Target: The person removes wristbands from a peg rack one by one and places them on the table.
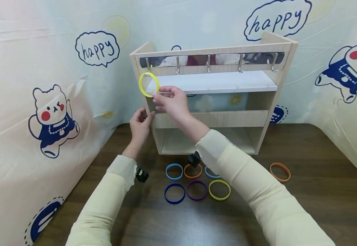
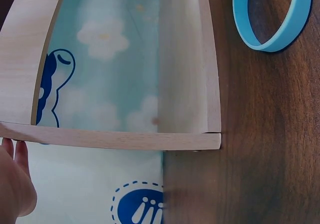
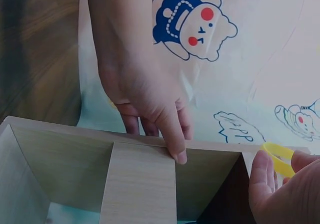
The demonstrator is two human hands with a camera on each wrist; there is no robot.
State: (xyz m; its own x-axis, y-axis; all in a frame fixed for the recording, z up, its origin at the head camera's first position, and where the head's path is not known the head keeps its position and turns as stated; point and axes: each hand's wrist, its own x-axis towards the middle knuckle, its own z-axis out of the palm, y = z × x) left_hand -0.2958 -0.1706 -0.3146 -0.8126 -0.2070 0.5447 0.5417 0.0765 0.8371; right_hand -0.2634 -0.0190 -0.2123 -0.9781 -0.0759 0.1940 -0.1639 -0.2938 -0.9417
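My right hand (image 1: 175,102) pinches a yellow silicone wristband (image 1: 149,84) by its lower right edge. The band's top overlaps the tip of the leftmost metal hook (image 1: 148,64) in the head view. Lower down, my left hand (image 1: 140,124) holds the left side panel of a pale wooden shelf (image 1: 210,119). In the right wrist view, the left hand's thumb (image 3: 176,139) lies over the panel's front edge and its fingers go behind. Only part of the left hand (image 2: 15,184) shows in the left wrist view.
On the dark table (image 1: 320,205), several wristbands lie before the shelf, among them a light blue one (image 1: 174,164), a dark blue one (image 1: 174,202), a purple one (image 1: 197,199) and a yellow one (image 1: 220,199). An orange wristband (image 1: 280,164) lies off right. More hooks (image 1: 208,64) line the rail.
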